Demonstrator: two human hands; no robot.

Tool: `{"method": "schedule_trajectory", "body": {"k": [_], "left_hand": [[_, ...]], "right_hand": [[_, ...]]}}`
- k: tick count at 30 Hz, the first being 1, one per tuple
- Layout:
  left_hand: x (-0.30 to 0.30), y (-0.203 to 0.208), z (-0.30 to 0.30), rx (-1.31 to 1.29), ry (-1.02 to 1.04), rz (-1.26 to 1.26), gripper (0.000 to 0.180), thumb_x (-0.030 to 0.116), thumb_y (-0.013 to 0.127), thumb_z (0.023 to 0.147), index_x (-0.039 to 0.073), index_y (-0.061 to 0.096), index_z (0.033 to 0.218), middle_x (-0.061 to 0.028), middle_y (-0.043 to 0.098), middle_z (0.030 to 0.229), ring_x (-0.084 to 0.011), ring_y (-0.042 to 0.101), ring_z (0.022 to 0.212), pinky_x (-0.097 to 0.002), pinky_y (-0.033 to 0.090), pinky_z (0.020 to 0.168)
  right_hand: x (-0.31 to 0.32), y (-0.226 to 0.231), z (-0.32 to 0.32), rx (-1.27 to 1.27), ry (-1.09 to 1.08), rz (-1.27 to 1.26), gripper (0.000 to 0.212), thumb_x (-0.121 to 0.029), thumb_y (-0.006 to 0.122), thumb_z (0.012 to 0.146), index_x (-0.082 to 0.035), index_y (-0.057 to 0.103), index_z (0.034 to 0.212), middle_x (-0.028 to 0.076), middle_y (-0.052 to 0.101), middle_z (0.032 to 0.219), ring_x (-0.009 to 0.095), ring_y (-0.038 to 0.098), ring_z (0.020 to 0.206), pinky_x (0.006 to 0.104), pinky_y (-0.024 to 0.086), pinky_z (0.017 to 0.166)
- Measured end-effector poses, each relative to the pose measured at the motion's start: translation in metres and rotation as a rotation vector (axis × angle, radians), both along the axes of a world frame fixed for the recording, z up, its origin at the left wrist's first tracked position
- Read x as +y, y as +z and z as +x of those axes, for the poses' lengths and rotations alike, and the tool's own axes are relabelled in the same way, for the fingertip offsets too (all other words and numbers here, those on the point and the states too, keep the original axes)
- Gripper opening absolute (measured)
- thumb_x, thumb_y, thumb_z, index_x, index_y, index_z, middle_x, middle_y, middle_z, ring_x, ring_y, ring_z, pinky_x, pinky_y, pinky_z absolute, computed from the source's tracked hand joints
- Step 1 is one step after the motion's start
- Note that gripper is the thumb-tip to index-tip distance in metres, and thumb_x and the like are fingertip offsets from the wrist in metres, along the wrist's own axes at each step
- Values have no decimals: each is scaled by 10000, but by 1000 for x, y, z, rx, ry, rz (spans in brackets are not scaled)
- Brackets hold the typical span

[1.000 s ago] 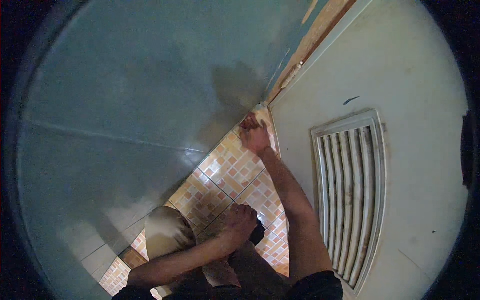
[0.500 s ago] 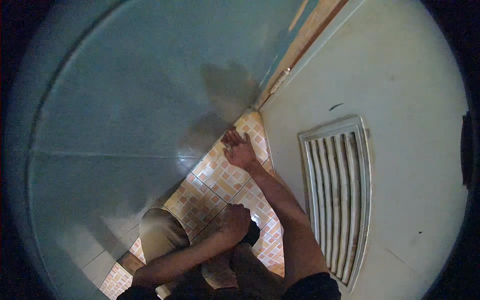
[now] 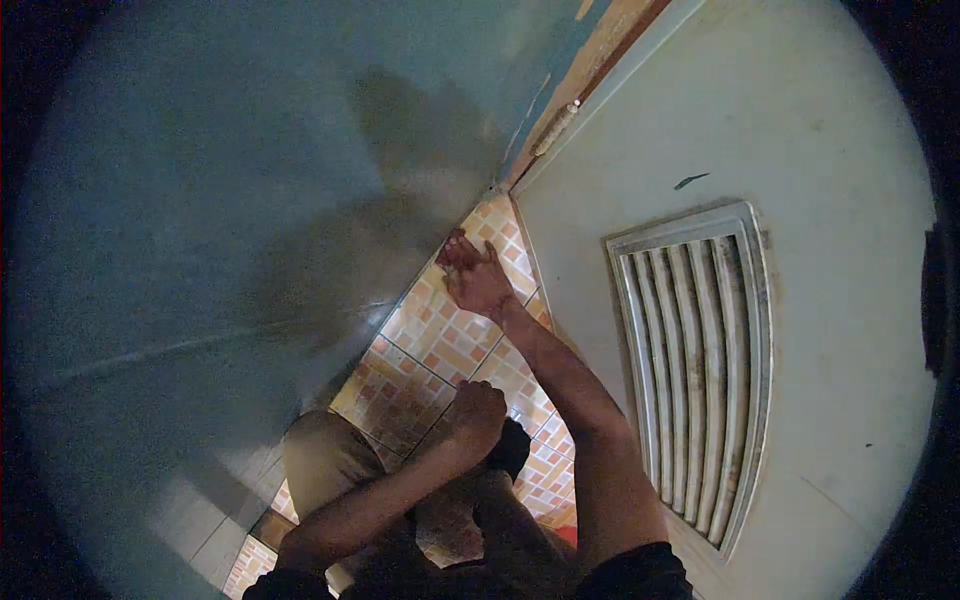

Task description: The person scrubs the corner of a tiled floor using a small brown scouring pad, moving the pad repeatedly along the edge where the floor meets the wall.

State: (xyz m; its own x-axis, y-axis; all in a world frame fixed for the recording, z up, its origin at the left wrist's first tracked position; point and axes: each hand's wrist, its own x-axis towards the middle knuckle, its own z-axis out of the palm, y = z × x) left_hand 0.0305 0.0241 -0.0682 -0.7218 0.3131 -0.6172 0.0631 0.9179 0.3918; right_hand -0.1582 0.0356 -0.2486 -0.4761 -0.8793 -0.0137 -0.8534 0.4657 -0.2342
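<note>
My right hand (image 3: 478, 282) reaches down to the patterned tile floor (image 3: 435, 335), at the foot of the blue-green wall (image 3: 230, 210). Its thumb stands apart and the fingers stretch toward the line where wall and floor meet. The fingertips lie in shadow, and nothing can be made out in them. Nearer to me, my left hand (image 3: 478, 412) is curled closed above the floor, in front of my bent knees. What it holds, if anything, is hidden. Just beside it, a rounded black shape (image 3: 513, 445) shows, its kind unclear.
A pale door (image 3: 830, 300) with a slatted vent (image 3: 690, 380) rises close on my right. Its hinge (image 3: 556, 128) sits on the worn wooden frame (image 3: 595, 75) at the corner. My left knee (image 3: 330, 455) is close to the wall.
The view has shifted a little, so the door vent sits farther right. Both hands appear slightly higher in the picture, in much the same poses.
</note>
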Motion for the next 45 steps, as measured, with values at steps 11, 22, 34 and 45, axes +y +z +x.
{"method": "schedule_trajectory", "body": {"k": [11,22,34,45], "left_hand": [[23,-18,37,366,46,-140,150,196,633,878,121,742,947,-51,694,944,-230,652,986,-427,441,839],[27,-36,29,377,90,-108,161,229,641,845,113,717,927,-78,668,913,-244,635,917,-438,434,824],[18,-44,30,277,16,-73,228,209,648,835,94,704,1024,-86,674,962,-265,637,928,-460,451,839],[17,-19,21,258,32,-138,224,210,657,835,79,687,1015,-84,670,983,-249,622,971,-424,424,814]], "right_hand": [[-9,4,-31,121,-114,99,522,-352,458,957,-70,527,1390,133,398,1547,291,293,1479,610,309,1112],[4,21,0,-108,-9,205,692,-487,486,931,-114,394,1507,155,263,1621,344,167,1521,617,259,1151],[7,56,-11,-87,181,396,732,-517,460,960,-95,320,1541,180,221,1633,340,151,1523,607,238,1164],[24,46,-17,-119,250,448,725,-528,435,977,-94,318,1547,151,192,1649,301,128,1536,589,215,1188]]}}
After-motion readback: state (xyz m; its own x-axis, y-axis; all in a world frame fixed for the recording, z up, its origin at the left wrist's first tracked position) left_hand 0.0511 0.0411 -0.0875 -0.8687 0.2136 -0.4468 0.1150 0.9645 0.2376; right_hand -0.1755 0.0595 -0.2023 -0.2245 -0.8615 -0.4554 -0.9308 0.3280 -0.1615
